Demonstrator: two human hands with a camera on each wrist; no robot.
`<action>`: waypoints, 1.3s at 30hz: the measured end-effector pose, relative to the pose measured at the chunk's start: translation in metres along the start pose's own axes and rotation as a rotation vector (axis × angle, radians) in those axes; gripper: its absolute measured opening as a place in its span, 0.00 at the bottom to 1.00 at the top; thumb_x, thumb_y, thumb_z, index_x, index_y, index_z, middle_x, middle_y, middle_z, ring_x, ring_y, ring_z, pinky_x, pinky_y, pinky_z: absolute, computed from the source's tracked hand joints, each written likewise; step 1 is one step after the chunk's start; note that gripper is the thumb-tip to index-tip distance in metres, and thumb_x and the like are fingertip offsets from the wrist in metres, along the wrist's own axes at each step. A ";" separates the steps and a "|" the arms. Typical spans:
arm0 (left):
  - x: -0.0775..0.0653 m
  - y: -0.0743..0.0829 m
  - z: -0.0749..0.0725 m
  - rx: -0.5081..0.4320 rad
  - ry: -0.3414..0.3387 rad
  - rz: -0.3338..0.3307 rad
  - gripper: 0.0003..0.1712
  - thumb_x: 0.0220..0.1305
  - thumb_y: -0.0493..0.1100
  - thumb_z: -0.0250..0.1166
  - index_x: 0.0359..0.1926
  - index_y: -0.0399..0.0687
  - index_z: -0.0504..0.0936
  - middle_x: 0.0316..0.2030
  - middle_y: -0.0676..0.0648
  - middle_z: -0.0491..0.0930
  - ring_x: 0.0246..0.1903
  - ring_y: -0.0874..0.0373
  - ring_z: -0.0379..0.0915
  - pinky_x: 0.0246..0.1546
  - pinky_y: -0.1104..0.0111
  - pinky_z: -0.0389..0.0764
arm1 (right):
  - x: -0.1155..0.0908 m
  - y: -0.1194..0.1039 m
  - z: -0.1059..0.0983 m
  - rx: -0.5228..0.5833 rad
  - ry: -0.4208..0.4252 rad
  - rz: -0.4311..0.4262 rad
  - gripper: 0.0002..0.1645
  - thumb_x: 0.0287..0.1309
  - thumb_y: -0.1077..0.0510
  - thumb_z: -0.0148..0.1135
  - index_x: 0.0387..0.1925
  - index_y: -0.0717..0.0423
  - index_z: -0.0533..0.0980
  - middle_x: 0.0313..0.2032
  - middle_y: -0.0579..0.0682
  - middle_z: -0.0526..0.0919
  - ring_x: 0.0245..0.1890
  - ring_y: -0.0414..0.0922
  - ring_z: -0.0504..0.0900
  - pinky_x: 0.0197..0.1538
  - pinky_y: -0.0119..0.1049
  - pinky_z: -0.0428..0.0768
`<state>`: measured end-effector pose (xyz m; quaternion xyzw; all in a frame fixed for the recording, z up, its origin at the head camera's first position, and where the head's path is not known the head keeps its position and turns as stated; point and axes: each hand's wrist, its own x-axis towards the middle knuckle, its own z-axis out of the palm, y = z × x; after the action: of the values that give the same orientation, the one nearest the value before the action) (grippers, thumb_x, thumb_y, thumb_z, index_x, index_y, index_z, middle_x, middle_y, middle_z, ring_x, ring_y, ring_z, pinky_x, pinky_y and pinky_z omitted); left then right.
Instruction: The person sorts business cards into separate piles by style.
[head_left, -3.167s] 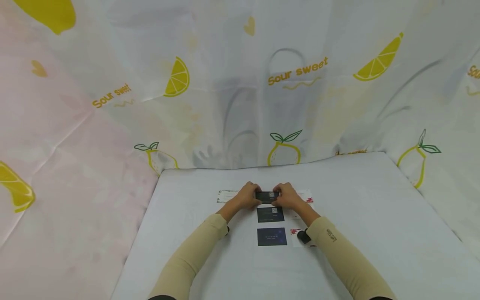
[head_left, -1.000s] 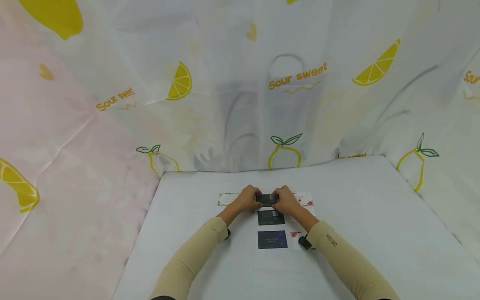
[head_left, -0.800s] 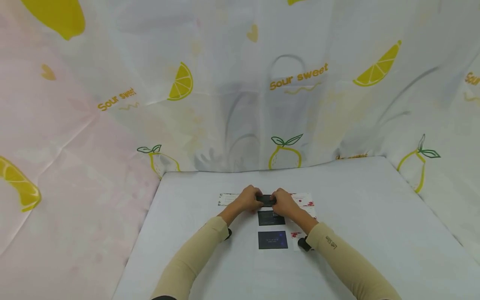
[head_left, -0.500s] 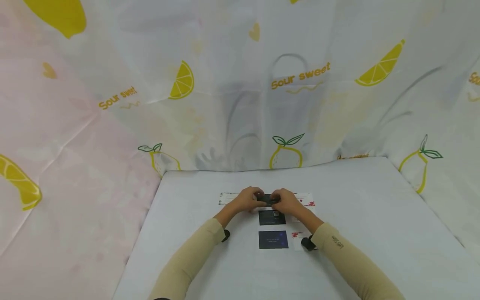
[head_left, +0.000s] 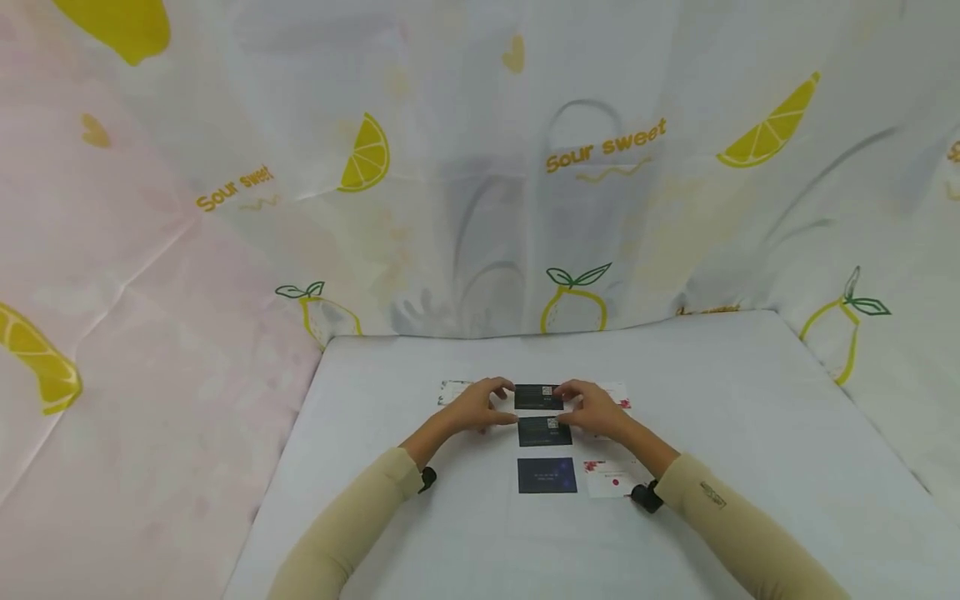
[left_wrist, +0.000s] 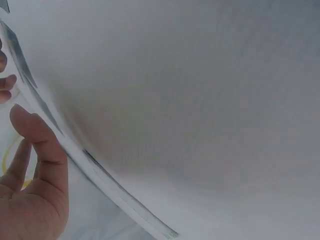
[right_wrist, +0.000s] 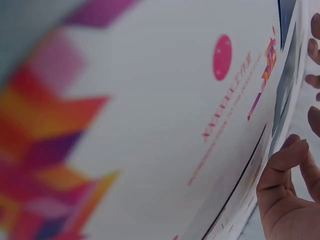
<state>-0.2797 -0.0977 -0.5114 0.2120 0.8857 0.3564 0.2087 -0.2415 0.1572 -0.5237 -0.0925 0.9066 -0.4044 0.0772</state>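
Observation:
Three dark cards lie in a column on the white table: a black card (head_left: 537,397) at the back, another black card (head_left: 543,432) in the middle and a navy card (head_left: 547,476) nearest. My left hand (head_left: 474,407) stands just left of the back card, thumb and fingers parted with nothing between them. From the right, my right hand (head_left: 595,409) reaches over the back card's right edge, fingers loosely bent, thumb tip by the middle card's upper edge. The left wrist view shows the left hand's thumb (left_wrist: 32,122) apart from the table.
A white card with red print (head_left: 609,480) lies right of the navy card, close to the right wrist camera (head_left: 647,497). Further white cards (head_left: 452,392) lie in the back row, partly hidden by the hands. A lemon-patterned cloth (head_left: 480,208) rises behind the table (head_left: 390,533).
Both hands held the back black card and pressed it at its ends; now they have let go and moved apart, left hand leftward, right hand rightward. The card lies flat in the back row.

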 end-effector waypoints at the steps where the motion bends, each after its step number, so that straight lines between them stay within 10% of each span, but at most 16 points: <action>1: -0.002 -0.001 0.000 0.005 -0.002 -0.003 0.35 0.56 0.48 0.74 0.64 0.50 0.73 0.55 0.42 0.75 0.26 0.58 0.76 0.21 0.68 0.79 | -0.002 0.000 0.000 0.008 -0.003 0.001 0.27 0.51 0.58 0.74 0.54 0.58 0.77 0.49 0.56 0.81 0.43 0.47 0.78 0.46 0.41 0.77; 16: -0.021 0.000 0.011 0.026 -0.040 0.037 0.34 0.55 0.44 0.75 0.62 0.50 0.73 0.54 0.43 0.76 0.21 0.59 0.74 0.18 0.69 0.77 | -0.022 -0.003 -0.001 0.157 -0.059 0.021 0.26 0.50 0.62 0.74 0.53 0.62 0.77 0.49 0.59 0.81 0.32 0.44 0.76 0.30 0.35 0.77; 39: -0.013 0.012 0.032 0.088 0.007 0.091 0.35 0.47 0.41 0.80 0.58 0.43 0.78 0.47 0.43 0.76 0.26 0.64 0.72 0.18 0.71 0.77 | -0.022 -0.002 0.014 -0.094 -0.051 0.005 0.28 0.48 0.61 0.76 0.53 0.57 0.79 0.52 0.54 0.80 0.32 0.42 0.73 0.39 0.35 0.74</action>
<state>-0.2496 -0.0796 -0.5205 0.2599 0.8906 0.3271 0.1798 -0.2171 0.1510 -0.5296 -0.1040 0.9227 -0.3585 0.0969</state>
